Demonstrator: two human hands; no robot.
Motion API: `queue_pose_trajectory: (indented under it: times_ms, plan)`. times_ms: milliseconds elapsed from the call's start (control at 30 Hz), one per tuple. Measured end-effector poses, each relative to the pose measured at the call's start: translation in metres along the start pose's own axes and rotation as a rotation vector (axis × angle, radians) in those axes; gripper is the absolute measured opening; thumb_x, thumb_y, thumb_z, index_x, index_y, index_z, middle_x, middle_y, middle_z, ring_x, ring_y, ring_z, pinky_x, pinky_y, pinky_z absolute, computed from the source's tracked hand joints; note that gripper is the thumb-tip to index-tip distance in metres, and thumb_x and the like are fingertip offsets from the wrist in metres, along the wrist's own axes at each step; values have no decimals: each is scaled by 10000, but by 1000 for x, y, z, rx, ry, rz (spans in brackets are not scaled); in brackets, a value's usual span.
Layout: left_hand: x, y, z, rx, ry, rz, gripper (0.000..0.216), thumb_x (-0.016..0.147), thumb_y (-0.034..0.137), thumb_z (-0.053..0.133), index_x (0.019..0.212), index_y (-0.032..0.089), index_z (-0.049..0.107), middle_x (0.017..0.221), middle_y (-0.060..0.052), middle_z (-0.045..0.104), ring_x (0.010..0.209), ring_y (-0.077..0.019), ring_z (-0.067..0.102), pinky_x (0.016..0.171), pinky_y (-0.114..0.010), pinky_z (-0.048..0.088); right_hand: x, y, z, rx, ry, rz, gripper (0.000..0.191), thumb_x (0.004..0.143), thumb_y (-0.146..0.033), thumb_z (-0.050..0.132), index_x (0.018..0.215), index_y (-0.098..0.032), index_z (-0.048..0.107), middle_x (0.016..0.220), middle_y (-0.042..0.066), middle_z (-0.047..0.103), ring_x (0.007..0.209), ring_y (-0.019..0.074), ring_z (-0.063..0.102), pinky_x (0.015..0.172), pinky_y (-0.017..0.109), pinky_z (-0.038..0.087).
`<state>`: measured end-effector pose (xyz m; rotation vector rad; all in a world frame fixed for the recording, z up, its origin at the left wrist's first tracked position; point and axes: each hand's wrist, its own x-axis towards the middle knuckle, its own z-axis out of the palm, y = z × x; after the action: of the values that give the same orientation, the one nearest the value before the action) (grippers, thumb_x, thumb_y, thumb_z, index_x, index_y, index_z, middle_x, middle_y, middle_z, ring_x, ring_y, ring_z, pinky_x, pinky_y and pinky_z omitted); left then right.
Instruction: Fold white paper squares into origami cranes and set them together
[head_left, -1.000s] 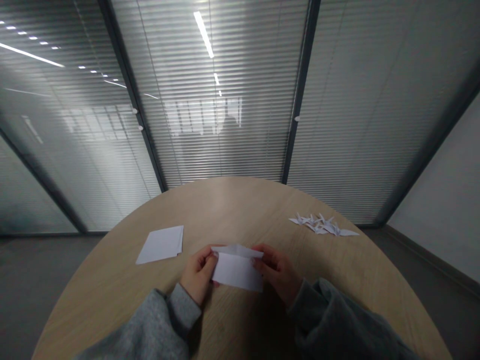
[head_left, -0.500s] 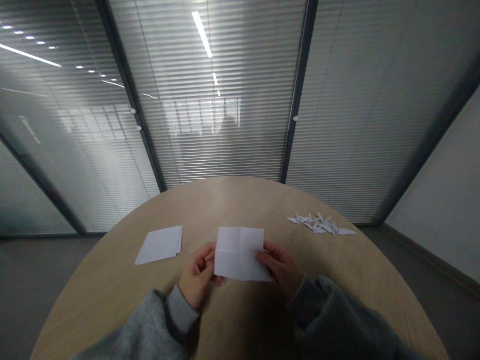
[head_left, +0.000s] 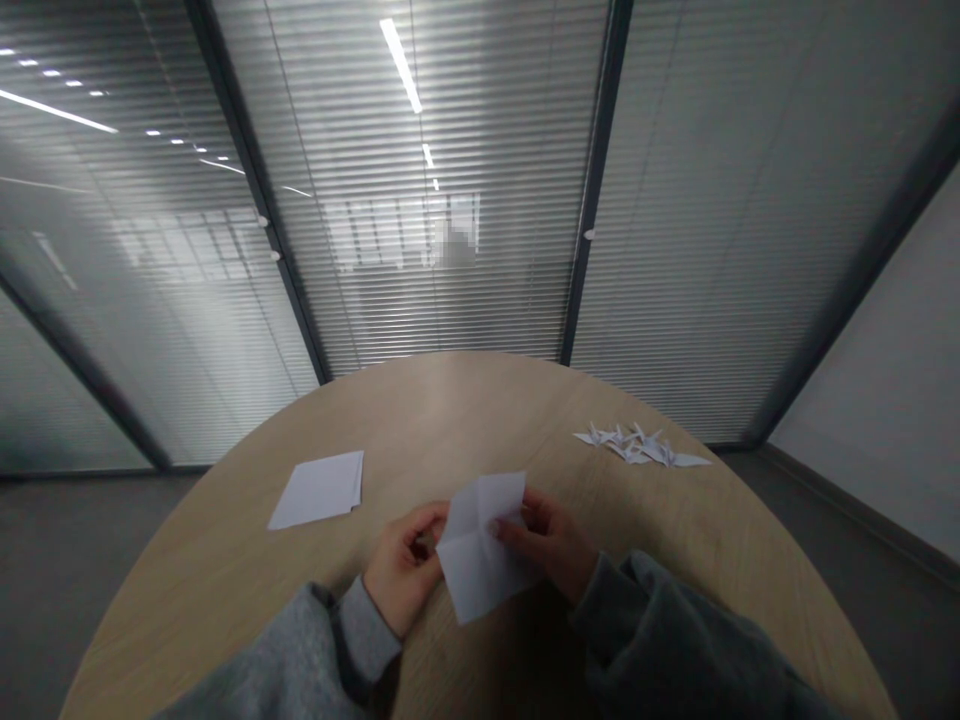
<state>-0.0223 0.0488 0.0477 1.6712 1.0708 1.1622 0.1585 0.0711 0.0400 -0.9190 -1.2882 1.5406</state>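
Observation:
A square white sheet of paper [head_left: 484, 560], with crossing creases, is held tilted just above the table in front of me. My right hand [head_left: 551, 540] pinches it along the right side, thumb on the face towards me and fingers behind. At the left corner is my left hand [head_left: 409, 565], its fingers curled and closed about that edge; the fingertips are partly hidden by the sheet.
Left of my hands lies a small stack of white paper sheets [head_left: 319, 490]. Several folded white paper cranes [head_left: 637, 445] sit in a cluster at the right of the round wooden table [head_left: 457, 410]. Glass panels with blinds [head_left: 450, 300] stand behind the table.
The creased sheet has turned from lying square to me to a slant, its lower edge now nearer me. Both hands stay beside it; the stack and the cranes have not moved.

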Motion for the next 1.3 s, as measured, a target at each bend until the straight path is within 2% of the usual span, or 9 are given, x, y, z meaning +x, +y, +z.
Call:
queue_pose_trajectory:
  times_ms: [133, 233, 400, 567, 833, 1033, 1100, 1233, 1300]
  plan:
    - [-1, 5, 2, 52, -15, -9, 246, 688, 323, 688, 870, 158, 698, 625, -20, 613, 609, -173, 564, 511, -230, 435, -2, -2, 2, -49, 12, -6, 583, 521, -535, 775, 936, -161, 606, 863, 80, 715, 803, 249, 665, 747, 382, 498]
    - [-2, 9, 3, 91, -33, 0, 210, 698, 283, 653, 858, 150, 687, 618, -20, 602, 600, -171, 554, 517, -235, 432, -2, -2, 2, -73, 42, -14, 574, 512, -546, 773, 904, -162, 606, 876, 89, 710, 807, 258, 660, 754, 396, 500]
    - [-4, 10, 4, 193, -37, 83, 207, 682, 153, 576, 869, 163, 663, 722, -33, 656, 661, -173, 586, 581, -245, 460, -2, 0, 1, -77, 82, -12, 557, 516, -538, 771, 889, -157, 608, 872, 100, 702, 819, 265, 649, 771, 416, 494]
    - [-4, 6, 3, 313, -61, 144, 124, 706, 148, 543, 799, 163, 624, 687, -24, 631, 613, -153, 571, 538, -225, 431, -1, 4, 0, -126, 122, -30, 536, 493, -520, 782, 864, -171, 617, 827, 75, 699, 819, 273, 639, 761, 427, 496]
    - [-4, 3, 0, 489, -66, 178, 87, 732, 146, 510, 744, 175, 591, 652, -16, 593, 590, -154, 547, 556, -246, 420, -3, 6, 1, -285, 103, -85, 396, 593, -420, 728, 870, -160, 617, 784, 60, 679, 760, 246, 623, 677, 374, 501]
    - [-6, 2, 1, 555, -67, 154, 193, 713, 120, 512, 862, 178, 619, 590, 13, 546, 533, -149, 525, 501, -234, 405, -4, 7, 3, -340, 124, -114, 343, 617, -381, 672, 864, -161, 584, 798, 66, 661, 747, 234, 610, 669, 365, 493]
    - [-8, 2, 2, 518, -75, 128, 280, 698, 112, 536, 965, 176, 594, 610, 15, 565, 539, -150, 545, 507, -234, 421, -5, 7, 2, -352, 123, -123, 332, 631, -384, 652, 865, -160, 579, 799, 73, 656, 754, 242, 609, 668, 371, 492]
    - [-9, -1, 4, 453, -43, 162, 603, 693, 85, 549, 1272, 191, 418, 825, -33, 645, 632, -157, 600, 547, -237, 463, -4, 6, 1, -375, 132, -117, 339, 634, -391, 641, 859, -144, 582, 785, 91, 656, 764, 263, 610, 656, 387, 501]
    - [-9, -2, 3, 451, -34, 189, 667, 701, 71, 536, 1327, 215, 359, 980, -65, 639, 689, -155, 608, 551, -227, 477, -4, 5, 0, -366, 132, -101, 357, 636, -400, 638, 870, -136, 584, 780, 97, 660, 761, 268, 612, 645, 390, 505]
